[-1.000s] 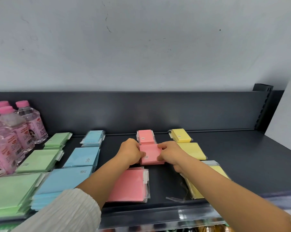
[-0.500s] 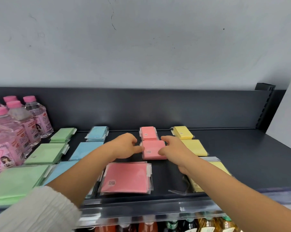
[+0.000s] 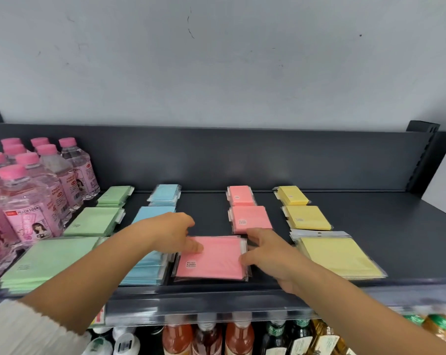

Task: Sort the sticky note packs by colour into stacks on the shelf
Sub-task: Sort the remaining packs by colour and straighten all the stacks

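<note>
Both hands have drawn back from the medium pink stack (image 3: 251, 217) to the large pink stack (image 3: 214, 262) at the shelf's front edge. The left hand (image 3: 173, 234) holds that stack's corner at 10 o'clock, thumb (image 3: 196, 248) flat on top and fingers curled at the far edge. The right hand (image 3: 270, 254) lies spread against the side at 3 o'clock, forefinger straight toward the far corner, thumb on the edge.

This stack is flat, square pads in glossy clear sleeves, with a small round white label at its 7 o'clock corner. At 12 o'clock lie the medium pink stack, then a small pink stack (image 3: 241, 196) by the back panel: three pink stacks, shrinking toward the back.

At 3 o'clock, three yellow stacks follow the same order: large (image 3: 339, 257), medium (image 3: 307, 217), small (image 3: 292, 194). At 9 o'clock, three blue stacks: large (image 3: 145, 270) partly under the left forearm, medium (image 3: 152, 212), small (image 3: 165, 192). Further toward 9 o'clock, three green stacks: large (image 3: 47, 260), medium (image 3: 93, 221), small (image 3: 115, 194). That makes twelve stacks in four colour columns.

All rest on a matte dark grey metal shelf (image 3: 383, 221) with an upright back panel. At its 9 o'clock end stand clear plastic bottles (image 3: 27, 201) with pink labels; eight pink caps show. A ribbed white sleeve (image 3: 24, 326) covers the left upper arm. At 6 o'clock, more bottles (image 3: 209, 336) fill a lower shelf. A scuffed pale wall (image 3: 216, 60) rises at 12 o'clock.
</note>
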`<state>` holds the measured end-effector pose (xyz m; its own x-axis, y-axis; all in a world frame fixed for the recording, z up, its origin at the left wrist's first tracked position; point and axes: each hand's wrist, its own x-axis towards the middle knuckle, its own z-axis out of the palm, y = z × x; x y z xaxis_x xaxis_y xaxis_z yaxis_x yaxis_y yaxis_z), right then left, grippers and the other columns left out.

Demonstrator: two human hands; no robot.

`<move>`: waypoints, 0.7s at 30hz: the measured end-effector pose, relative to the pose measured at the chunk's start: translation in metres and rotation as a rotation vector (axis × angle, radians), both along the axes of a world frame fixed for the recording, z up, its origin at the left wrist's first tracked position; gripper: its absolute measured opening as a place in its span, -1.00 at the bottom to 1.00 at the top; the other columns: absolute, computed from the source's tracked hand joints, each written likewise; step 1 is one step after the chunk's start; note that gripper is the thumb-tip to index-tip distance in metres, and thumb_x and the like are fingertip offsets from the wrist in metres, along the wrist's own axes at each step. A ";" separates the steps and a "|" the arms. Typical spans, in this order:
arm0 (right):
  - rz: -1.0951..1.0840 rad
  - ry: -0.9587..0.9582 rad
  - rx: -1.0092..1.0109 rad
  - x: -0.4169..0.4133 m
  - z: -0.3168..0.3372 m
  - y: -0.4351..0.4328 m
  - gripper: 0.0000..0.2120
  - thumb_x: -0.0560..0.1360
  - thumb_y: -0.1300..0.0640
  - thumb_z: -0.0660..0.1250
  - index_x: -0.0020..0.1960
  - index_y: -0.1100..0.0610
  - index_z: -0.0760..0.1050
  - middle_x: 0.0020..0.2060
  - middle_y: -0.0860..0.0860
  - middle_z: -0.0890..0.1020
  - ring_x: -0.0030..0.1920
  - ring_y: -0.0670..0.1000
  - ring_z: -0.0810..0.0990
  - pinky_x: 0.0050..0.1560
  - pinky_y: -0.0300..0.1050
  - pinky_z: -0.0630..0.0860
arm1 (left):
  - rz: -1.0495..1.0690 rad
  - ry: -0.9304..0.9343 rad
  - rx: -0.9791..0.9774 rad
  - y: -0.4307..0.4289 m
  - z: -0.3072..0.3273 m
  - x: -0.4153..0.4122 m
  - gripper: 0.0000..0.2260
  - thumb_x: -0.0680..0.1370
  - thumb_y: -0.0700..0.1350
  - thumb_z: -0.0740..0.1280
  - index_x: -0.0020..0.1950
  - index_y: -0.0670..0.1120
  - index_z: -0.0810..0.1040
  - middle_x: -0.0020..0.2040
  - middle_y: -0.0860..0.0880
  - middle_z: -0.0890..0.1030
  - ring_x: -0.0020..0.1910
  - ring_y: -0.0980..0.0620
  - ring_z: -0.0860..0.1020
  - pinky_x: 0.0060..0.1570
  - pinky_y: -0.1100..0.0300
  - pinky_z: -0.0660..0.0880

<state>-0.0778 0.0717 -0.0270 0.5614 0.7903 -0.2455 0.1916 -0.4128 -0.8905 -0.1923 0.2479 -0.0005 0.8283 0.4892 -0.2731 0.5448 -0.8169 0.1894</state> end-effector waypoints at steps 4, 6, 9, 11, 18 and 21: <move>-0.076 0.058 0.026 0.001 -0.002 0.005 -0.50 0.38 0.47 0.30 0.28 0.17 0.42 0.14 0.04 0.56 0.16 0.08 0.53 0.23 0.05 0.48 | -0.039 0.006 0.033 0.003 -0.005 0.002 -0.54 0.49 0.18 0.32 0.29 -0.05 0.46 0.19 -0.01 0.56 0.15 -0.03 0.51 0.20 0.06 0.44; -0.118 0.106 0.045 0.001 -0.002 0.007 -0.45 0.36 0.49 0.31 0.31 0.20 0.40 0.15 0.07 0.55 0.13 0.11 0.54 0.19 0.07 0.51 | -0.063 0.001 0.024 0.003 -0.005 0.003 -0.67 0.50 0.15 0.31 0.11 -0.05 0.57 0.03 -0.01 0.62 0.02 -0.03 0.56 0.09 0.08 0.49; -0.179 0.192 0.086 0.004 -0.004 0.009 -0.38 0.30 0.53 0.36 0.32 0.22 0.38 0.14 0.09 0.54 0.14 0.14 0.54 0.21 0.08 0.49 | -0.103 0.019 -0.023 0.003 -0.004 0.005 -0.70 0.52 0.11 0.31 0.06 -0.08 0.60 -0.05 -0.01 0.63 -0.09 -0.01 0.55 0.03 0.10 0.49; -0.188 0.263 0.103 0.004 -0.004 0.010 -0.38 0.26 0.56 0.37 0.28 0.23 0.41 0.10 0.12 0.57 0.13 0.15 0.55 0.21 0.09 0.49 | -0.131 0.042 -0.081 0.004 -0.002 0.006 -0.70 0.52 0.11 0.31 0.07 -0.09 0.60 -0.06 -0.01 0.63 -0.13 0.01 0.54 0.00 0.12 0.48; -0.168 0.357 0.130 0.002 -0.001 0.008 -0.47 0.20 0.65 0.32 0.01 0.16 0.52 -0.01 0.15 0.64 0.09 0.17 0.57 0.13 0.06 0.54 | -0.170 0.060 -0.116 0.007 0.003 0.007 -0.59 0.47 0.18 0.34 0.22 -0.02 0.48 0.01 0.11 0.53 -0.01 0.06 0.51 0.07 0.20 0.45; -0.152 0.300 0.137 0.001 0.001 0.003 -0.31 0.21 0.63 0.34 0.22 0.12 0.44 0.09 0.12 0.57 0.14 0.15 0.52 0.16 0.06 0.52 | -0.168 -0.002 -0.149 0.009 0.006 0.005 -0.64 0.41 0.18 0.41 0.10 0.06 0.42 -0.05 0.15 0.49 -0.04 0.06 0.52 0.01 0.18 0.49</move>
<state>-0.0767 0.0745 -0.0255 0.5943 0.7401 -0.3149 -0.1409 -0.2897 -0.9467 -0.1872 0.2565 0.0057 0.8953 0.2990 -0.3301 0.4033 -0.8587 0.3161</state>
